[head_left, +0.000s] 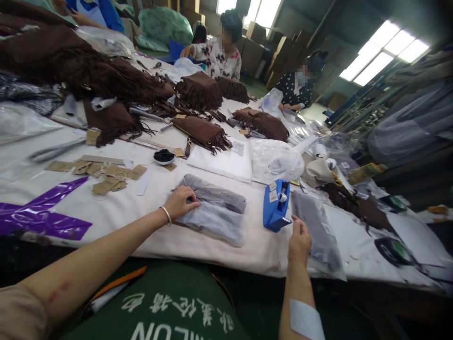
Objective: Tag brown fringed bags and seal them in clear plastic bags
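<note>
A flat dark item in a clear plastic bag (219, 219) lies on the table in front of me. My left hand (182, 204) rests on its left end, fingers curled and closed on the plastic. To the right stands a blue tape dispenser (272, 208) with a white-cored roll in it. My right hand (300, 238) is at its front end, fingertips pinched beside the cutter, where a pale strip of tape (287, 220) shows. Just right of that hand lies another bagged dark item (314, 231).
Several brown fringed bags (201, 131) cover the table's far side. Cardboard tags (106, 174), a small dish of black pieces (164, 157) and purple tape (46, 217) lie left. Clear plastic bags (276, 158) lie behind the dispenser. Co-workers (222, 56) are across the table.
</note>
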A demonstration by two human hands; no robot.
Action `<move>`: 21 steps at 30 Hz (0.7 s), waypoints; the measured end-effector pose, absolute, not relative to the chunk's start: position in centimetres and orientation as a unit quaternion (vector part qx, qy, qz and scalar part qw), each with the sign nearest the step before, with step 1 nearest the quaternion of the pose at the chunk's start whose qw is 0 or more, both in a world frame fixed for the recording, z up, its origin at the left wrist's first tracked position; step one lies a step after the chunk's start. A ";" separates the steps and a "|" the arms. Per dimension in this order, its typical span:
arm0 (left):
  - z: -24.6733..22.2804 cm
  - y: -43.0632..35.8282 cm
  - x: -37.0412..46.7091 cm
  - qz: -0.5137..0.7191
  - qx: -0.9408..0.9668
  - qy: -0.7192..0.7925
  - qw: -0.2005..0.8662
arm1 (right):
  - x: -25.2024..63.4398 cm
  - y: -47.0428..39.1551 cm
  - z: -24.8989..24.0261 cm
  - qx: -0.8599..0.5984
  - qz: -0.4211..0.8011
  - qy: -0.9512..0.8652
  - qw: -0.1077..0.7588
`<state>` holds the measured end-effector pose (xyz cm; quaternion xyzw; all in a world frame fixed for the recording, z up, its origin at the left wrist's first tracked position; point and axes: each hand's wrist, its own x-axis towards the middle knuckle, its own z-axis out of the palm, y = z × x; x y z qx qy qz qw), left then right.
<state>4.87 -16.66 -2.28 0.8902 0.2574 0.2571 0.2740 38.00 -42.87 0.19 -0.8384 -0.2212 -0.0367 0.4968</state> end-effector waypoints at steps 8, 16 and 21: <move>-2.4 -16.9 4.7 0.246 0.885 0.282 0.277 | 34.9 -43.3 0.0 -0.795 -0.045 -0.217 0.565; -2.2 -17.2 4.7 0.228 0.876 0.315 0.284 | 33.2 -45.3 -0.4 -0.839 -0.024 -0.233 0.490; -2.3 -17.0 4.6 0.224 0.879 0.309 0.287 | 28.6 -37.5 3.2 -0.729 0.140 -0.554 0.378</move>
